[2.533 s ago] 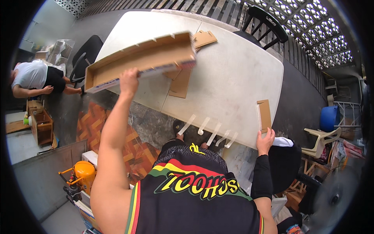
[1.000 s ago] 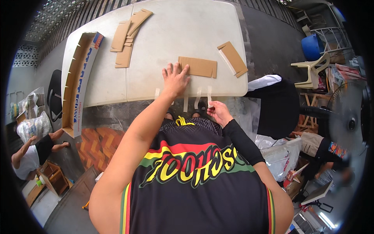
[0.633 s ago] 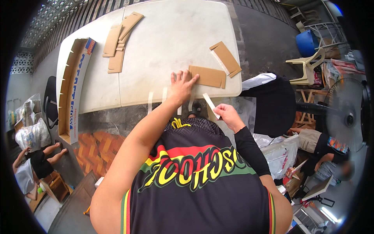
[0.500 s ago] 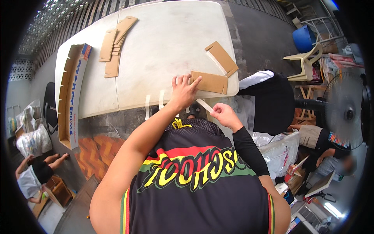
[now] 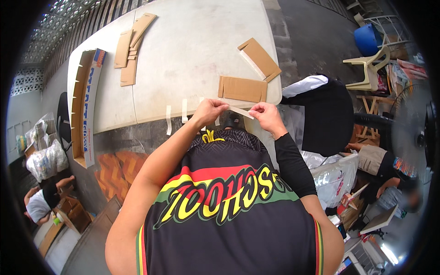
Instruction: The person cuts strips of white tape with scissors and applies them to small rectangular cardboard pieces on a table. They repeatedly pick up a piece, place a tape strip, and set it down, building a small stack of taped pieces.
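Note:
A short strip of whitish tape point(image 5: 240, 111) is stretched between my two hands, just off the table's near edge. My left hand point(image 5: 211, 112) pinches its left end, and my right hand point(image 5: 268, 118) pinches the other. Just beyond them a flat brown cardboard piece point(image 5: 243, 89) lies close to the table corner. A second cardboard piece point(image 5: 259, 58) with a pale strip along one long side rests at an angle behind it. More tape strips point(image 5: 168, 120) hang from the table edge left of my left hand.
On the white table point(image 5: 183, 50), several cardboard pieces point(image 5: 126, 55) are heaped at the far left. A long open cardboard box point(image 5: 88, 110) stands along the left edge. To the right are a black-draped seat point(image 5: 327, 119), a fan point(image 5: 415, 123) and a cream plastic chair point(image 5: 373, 68). Other people are at both sides.
My left hand has come off the cardboard piece and drawn back to grasp the tape's free end. My right hand has raised the strip slightly toward the table edge.

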Demonstrator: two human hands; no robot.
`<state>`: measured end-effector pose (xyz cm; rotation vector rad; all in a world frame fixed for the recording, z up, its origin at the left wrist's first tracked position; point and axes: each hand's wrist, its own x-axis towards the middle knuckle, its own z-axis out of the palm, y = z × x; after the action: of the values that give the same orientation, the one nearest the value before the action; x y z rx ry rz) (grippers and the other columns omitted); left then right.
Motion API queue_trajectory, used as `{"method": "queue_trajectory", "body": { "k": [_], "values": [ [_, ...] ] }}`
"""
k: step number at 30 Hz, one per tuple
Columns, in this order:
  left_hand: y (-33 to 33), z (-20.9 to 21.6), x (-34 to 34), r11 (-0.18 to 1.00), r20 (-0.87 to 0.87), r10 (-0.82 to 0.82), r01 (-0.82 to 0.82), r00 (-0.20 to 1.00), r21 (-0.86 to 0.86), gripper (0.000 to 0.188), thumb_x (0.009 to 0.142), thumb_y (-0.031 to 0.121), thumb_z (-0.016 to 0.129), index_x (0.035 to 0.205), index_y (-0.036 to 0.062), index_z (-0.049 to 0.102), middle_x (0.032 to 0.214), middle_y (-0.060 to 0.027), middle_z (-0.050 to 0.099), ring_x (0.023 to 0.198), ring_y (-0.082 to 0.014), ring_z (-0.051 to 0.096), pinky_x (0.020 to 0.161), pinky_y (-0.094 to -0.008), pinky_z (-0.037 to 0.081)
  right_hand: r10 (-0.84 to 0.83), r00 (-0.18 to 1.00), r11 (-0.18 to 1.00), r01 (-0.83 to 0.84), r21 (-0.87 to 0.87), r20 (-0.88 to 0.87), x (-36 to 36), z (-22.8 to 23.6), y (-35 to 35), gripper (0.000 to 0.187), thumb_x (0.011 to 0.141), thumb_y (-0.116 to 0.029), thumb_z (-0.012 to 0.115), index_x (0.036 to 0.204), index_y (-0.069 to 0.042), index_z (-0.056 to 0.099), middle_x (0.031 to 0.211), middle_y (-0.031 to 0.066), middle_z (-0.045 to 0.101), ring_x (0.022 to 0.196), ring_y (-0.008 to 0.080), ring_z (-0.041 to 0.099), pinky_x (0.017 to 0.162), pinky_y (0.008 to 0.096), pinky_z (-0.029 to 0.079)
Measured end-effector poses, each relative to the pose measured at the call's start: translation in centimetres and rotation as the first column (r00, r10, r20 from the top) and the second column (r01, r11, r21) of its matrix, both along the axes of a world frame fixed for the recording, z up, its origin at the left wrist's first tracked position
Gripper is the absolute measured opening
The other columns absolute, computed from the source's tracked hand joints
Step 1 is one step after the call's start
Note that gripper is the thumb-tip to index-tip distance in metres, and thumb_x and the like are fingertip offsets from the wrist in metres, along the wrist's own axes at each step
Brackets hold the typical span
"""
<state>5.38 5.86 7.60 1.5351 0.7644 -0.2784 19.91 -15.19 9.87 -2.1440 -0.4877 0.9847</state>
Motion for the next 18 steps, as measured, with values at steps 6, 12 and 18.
{"method": "queue_trajectory", "body": {
  "k": [6,12,18],
  "values": [
    [-0.5,1.9,0.6,0.990,0.025,0.096,-0.098,0.995,0.096,0.024,0.094,0.020,0.069,0.106,0.0001,0.076,0.080,-0.0043,0.072,0.070,-0.0098,0.061,0.065,-0.0281,0.051,0.055,0.985,0.997,-0.062,0.034,0.163,2.1,0.9,0.8,0.024,0.085,-0.021,0.076,0.101,-0.003,0.071,0.080,0.0101,0.071,0.077,0.0210,0.068,0.072,0.0345,0.054],
    [-2.5,6.5,0.4,0.970,0.008,-0.116,0.111,0.993,0.218,0.025,0.091,0.020,0.069,0.103,-0.0002,0.076,0.080,-0.0129,0.072,0.072,-0.0130,0.065,0.069,-0.0314,0.053,0.299,0.925,0.840,-0.371,0.397,0.232,1.0,2.5,2.3,0.023,0.087,-0.019,0.075,0.103,-0.002,0.073,0.084,0.0104,0.074,0.079,0.0154,0.069,0.072,0.0299,0.054],
    [-3.7,5.4,0.0,0.999,-0.152,0.005,-0.012,0.988,-0.047,0.031,0.092,0.026,0.073,0.112,0.0020,0.075,0.086,-0.0084,0.074,0.076,-0.0129,0.065,0.067,-0.0293,0.053,0.291,0.947,0.943,-0.260,0.209,-0.134,1.0,1.5,1.1,0.018,0.086,-0.016,0.074,0.095,-0.001,0.076,0.077,0.0097,0.074,0.071,0.0130,0.069,0.068,0.0296,0.054]
  ]
}}
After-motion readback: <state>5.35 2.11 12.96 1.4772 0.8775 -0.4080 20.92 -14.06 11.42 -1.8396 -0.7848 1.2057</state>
